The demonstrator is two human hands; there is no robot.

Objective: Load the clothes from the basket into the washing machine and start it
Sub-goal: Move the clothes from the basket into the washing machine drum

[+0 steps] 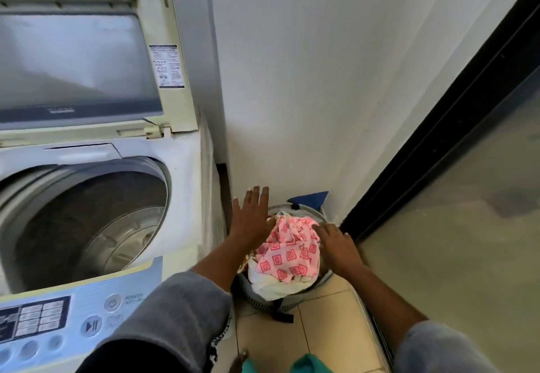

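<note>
Pink cloth [287,252] in the basket [280,304] lies between both hands, drum [87,226] off to the left of frame. Left hand [251,220] is spread and empty; right hand [336,244] is on the cloth, can't tell if it's gripping.

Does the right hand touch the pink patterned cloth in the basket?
Cannot tell. In the head view, fingers of the right hand overlap the edge of the pink patterned cloth, but neither contact nor a gap shows plainly.

I see all this through one wide-angle camera on my head, facing forward and tilted steeply down, close over my arms. My sleeves [175,314] fill the frame from five to seven o'clock. The washing machine [181,197] lies at nine o'clock, the basket [260,299] just below centre, the wall [292,80] at twelve and the glass door [467,226] at three.
</note>
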